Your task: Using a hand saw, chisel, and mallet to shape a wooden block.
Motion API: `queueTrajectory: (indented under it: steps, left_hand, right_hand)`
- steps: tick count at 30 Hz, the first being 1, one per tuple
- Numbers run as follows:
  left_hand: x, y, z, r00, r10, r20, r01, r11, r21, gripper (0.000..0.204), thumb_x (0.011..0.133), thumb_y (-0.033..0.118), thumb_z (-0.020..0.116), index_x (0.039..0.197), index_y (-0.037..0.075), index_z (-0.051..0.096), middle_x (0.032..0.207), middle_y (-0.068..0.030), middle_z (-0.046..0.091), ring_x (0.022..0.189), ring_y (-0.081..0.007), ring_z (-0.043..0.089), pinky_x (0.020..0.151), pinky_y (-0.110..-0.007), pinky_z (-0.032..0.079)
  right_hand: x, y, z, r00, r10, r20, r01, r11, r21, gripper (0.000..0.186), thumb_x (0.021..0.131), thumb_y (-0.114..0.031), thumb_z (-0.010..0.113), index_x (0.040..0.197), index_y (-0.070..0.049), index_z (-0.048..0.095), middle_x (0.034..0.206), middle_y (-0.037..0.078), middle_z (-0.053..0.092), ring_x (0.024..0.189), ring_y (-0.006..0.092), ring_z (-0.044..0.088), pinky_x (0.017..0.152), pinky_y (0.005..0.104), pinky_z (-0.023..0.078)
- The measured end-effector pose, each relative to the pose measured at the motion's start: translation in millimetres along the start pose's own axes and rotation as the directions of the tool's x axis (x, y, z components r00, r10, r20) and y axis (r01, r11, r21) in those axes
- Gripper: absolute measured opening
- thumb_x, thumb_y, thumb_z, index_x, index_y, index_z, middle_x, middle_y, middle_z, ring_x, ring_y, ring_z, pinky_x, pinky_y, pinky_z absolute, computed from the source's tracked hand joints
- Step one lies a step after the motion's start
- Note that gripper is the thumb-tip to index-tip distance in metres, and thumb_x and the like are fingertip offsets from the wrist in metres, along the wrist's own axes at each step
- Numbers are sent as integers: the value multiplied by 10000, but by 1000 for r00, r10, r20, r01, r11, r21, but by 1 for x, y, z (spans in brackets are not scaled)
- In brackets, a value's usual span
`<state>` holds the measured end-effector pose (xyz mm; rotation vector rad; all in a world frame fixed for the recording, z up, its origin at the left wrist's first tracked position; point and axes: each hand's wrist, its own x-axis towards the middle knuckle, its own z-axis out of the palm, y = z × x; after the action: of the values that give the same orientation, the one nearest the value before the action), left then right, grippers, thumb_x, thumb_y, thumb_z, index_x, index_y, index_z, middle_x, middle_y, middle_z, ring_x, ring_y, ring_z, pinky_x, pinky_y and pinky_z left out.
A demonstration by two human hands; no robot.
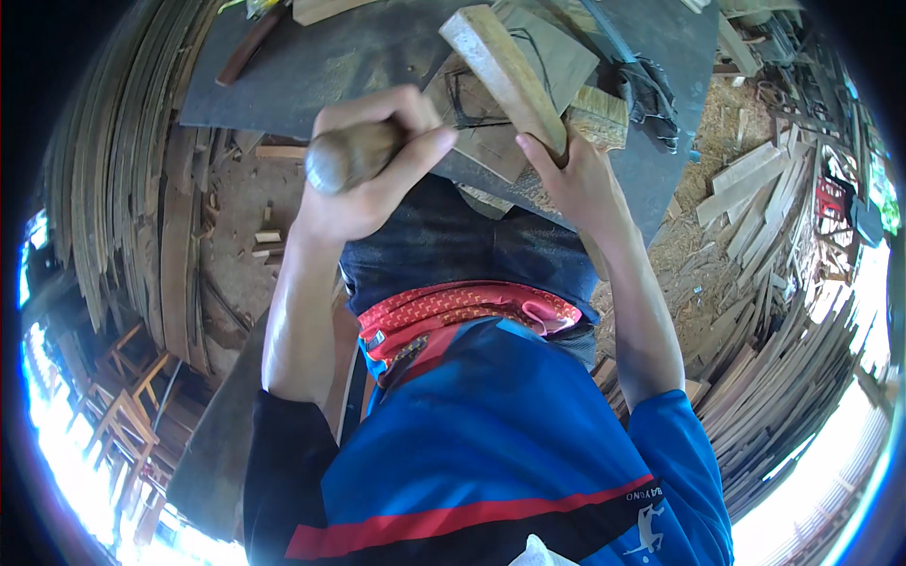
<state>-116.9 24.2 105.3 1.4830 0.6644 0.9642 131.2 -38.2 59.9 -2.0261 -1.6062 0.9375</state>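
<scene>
My left hand (377, 165) is closed around a thick wooden handle (335, 162) whose rounded end faces up. What sits at the handle's other end is hidden beneath the fist. My right hand (580, 184) grips the near end of a squared wooden bar (500, 75), thumb on top, and the bar slants away to the far left. Under and beside the bar lie flat wooden boards (566, 61) with dark curved outlines on them. A short wooden block (601, 115) rests just beyond my right fingers.
The dark worktable (283, 90) spans the far side, with a dark wooden piece (253, 45) at its left and a crumpled black cloth (651, 99) at its right. Stacked planks (104, 170) line the left. Wood scraps (750, 184) and sawdust cover the floor at right.
</scene>
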Motion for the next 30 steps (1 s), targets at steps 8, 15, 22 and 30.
queueTrajectory:
  steps: [8,15,22,30]
  left_hand:
    - [13,8,28,1000,-3,-15,5,991,132,238,904,49,718,722,16,569,604,31,501,573,-30,426,522,-254,334]
    - [4,-8,22,997,74,8,-73,997,-36,192,892,2,721,741,-3,602,656,-2,550,590,-62,479,546,-260,380]
    - [-11,-34,-2,964,266,9,-243,893,-379,183,819,-94,645,766,30,522,722,-68,526,694,-204,487,751,-421,448]
    - [-26,-54,-15,943,329,-41,-320,871,-373,177,805,17,659,778,80,495,731,-57,523,748,-231,525,828,-476,465]
  right_hand:
    - [1,-3,0,997,70,27,-68,996,-54,709,925,-581,638,1103,105,633,932,356,690,982,502,680,850,521,539]
    - [1,-3,3,997,58,49,-56,998,-33,694,928,-603,627,1016,85,624,865,329,697,931,502,693,825,522,552]
    - [-2,-14,-2,993,107,43,-97,977,-189,684,932,-616,616,994,65,602,837,292,703,876,501,704,810,538,566]
    - [0,-14,-3,986,150,69,-138,979,-148,687,922,-590,635,1061,82,610,927,326,695,940,490,701,837,520,567]
